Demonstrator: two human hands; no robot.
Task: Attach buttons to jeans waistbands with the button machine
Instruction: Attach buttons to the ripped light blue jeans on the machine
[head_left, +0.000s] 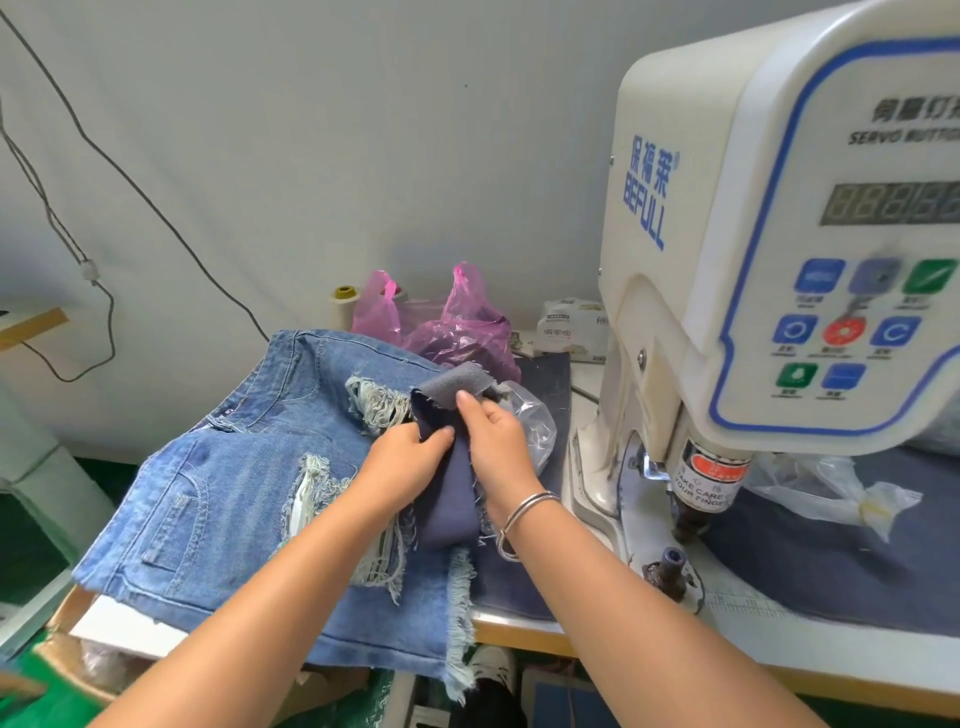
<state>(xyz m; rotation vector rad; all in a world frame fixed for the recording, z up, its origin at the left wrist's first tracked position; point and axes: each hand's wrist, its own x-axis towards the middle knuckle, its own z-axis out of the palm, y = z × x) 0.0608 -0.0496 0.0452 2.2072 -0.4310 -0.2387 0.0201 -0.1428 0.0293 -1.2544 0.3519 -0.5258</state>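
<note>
both hands, left hand (410, 457) and right hand (493, 441), pinch dark navy twill scrap (447, 499) | frayed, ripped blue denim shorts (234, 483) beneath | glossy cream button machine (779, 260) right

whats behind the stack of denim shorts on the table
Behind the denim shorts sit a pink plastic bag and a thread cone against the wall. The bag's contents and the cone's base are hidden.

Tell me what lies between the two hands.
Head view: a dark blue fabric scrap, gripped by the left hand and right hand, atop the ripped jeans.
</note>
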